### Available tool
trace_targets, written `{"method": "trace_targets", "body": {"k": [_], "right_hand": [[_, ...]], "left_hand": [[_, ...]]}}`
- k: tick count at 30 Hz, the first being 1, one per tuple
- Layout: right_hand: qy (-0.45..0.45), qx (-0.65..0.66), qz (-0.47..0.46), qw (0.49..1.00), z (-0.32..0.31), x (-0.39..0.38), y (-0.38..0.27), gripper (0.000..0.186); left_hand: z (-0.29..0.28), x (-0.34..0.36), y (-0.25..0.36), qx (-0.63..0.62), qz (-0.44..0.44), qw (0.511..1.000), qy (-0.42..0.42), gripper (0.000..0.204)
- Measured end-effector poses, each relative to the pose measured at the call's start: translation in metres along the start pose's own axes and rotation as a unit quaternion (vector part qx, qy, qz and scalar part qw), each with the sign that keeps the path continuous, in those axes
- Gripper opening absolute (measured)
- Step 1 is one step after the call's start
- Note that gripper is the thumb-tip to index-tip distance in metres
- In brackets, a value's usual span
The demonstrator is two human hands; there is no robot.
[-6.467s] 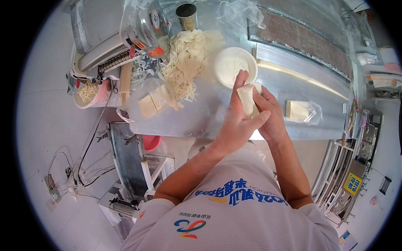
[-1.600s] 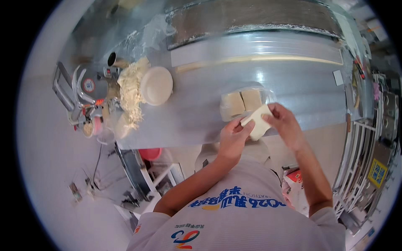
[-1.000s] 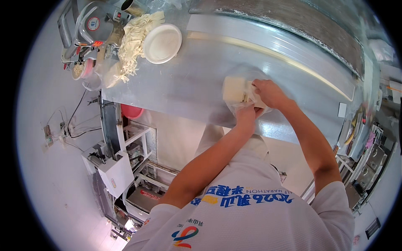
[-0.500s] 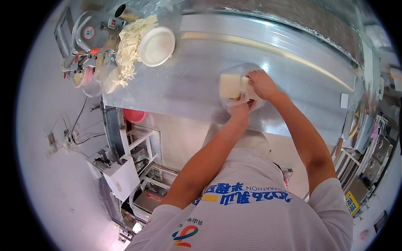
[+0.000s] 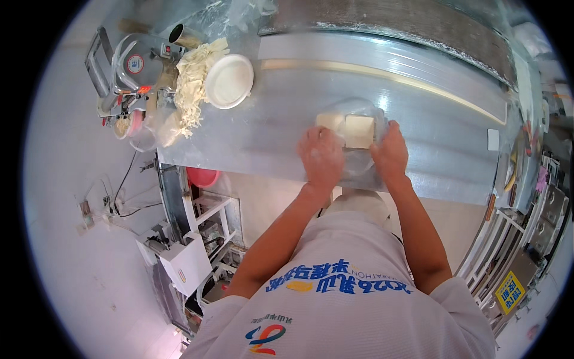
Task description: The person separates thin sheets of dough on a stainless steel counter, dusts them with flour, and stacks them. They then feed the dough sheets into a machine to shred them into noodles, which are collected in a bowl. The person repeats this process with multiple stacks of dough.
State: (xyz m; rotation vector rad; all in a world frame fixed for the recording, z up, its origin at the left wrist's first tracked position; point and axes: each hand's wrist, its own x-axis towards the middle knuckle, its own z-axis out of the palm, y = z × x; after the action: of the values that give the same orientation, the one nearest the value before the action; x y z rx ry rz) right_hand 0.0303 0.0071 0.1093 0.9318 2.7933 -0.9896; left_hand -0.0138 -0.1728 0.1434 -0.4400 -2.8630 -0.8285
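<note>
Two pale square blocks, which look like stacks of dough sheets, lie side by side on the metal worktop: a left block (image 5: 330,121) and a right block (image 5: 360,132). A clear plastic bag (image 5: 357,163) spreads under and around them. My left hand (image 5: 323,158) is at the left block's near side, its fingers smeared by motion. At the right block's right side, my right hand (image 5: 391,154) has its fingers bent on the bag's edge. How firmly it grips the film is hard to see.
A white round dish (image 5: 229,82) and a heap of pale dough strips (image 5: 194,90) sit at the worktop's left, beside a metal machine (image 5: 140,63). A long pale strip (image 5: 382,78) runs along the back. A pink basin (image 5: 203,176) is below the left edge.
My hands have drawn apart: the left moved left, the right came down to the block's right side. The right block, partly covered before, now shows fully.
</note>
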Motion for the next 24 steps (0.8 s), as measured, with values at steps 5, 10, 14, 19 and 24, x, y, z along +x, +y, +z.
{"method": "trace_targets", "body": {"k": [5, 10, 14, 19, 24], "right_hand": [[-0.003, -0.060, 0.001, 0.998, -0.038, 0.002, 0.020, 0.026], [0.022, 0.089, -0.020, 0.996, -0.082, -0.011, -0.012, 0.018], [-0.072, 0.318, 0.073, 0.943, -0.109, -0.024, -0.042, 0.019], [-0.068, 0.359, 0.106, 0.925, -0.116, -0.032, -0.049, 0.018], [-0.010, 0.320, 0.117, 0.940, -0.116, -0.042, -0.042, 0.021]], "left_hand": [[-0.053, 0.043, 0.007, -0.364, -0.356, 0.850, -0.133, 0.015], [-0.091, 0.047, 0.011, -0.405, -0.350, 0.826, -0.178, 0.017], [-0.090, 0.046, -0.002, -0.447, -0.326, 0.813, -0.182, 0.017], [-0.089, 0.050, -0.015, -0.476, -0.312, 0.798, -0.199, 0.019], [-0.098, 0.054, 0.001, -0.499, -0.287, 0.779, -0.248, 0.019]]}}
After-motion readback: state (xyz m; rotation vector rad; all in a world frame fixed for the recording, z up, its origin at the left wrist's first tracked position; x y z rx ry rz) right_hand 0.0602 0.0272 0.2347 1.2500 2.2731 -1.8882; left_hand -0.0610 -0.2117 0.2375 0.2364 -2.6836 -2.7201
